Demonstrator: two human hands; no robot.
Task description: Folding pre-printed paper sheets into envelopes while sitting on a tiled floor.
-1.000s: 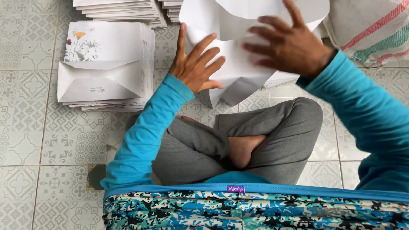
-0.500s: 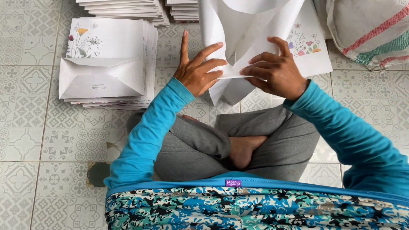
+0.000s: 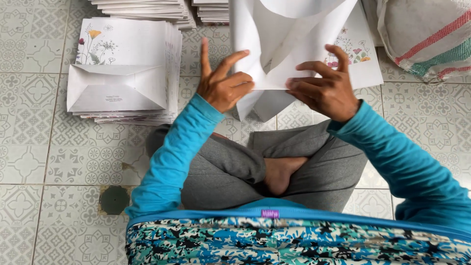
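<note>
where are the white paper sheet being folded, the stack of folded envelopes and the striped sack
white paper sheet (image 3: 289,44), head view, on its curled middle above the hands
stack of folded envelopes (image 3: 122,73), head view, on the top envelope
striped sack (image 3: 431,34), head view, on its grey cloth side

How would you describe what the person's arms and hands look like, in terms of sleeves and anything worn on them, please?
Both arms are covered to the wrist by long, plain turquoise-blue sleeves of soft fabric, without visible prints or cuffs. The left hand and right hand are bare: no gloves, and no rings, watch or bracelets that I can make out.
</note>
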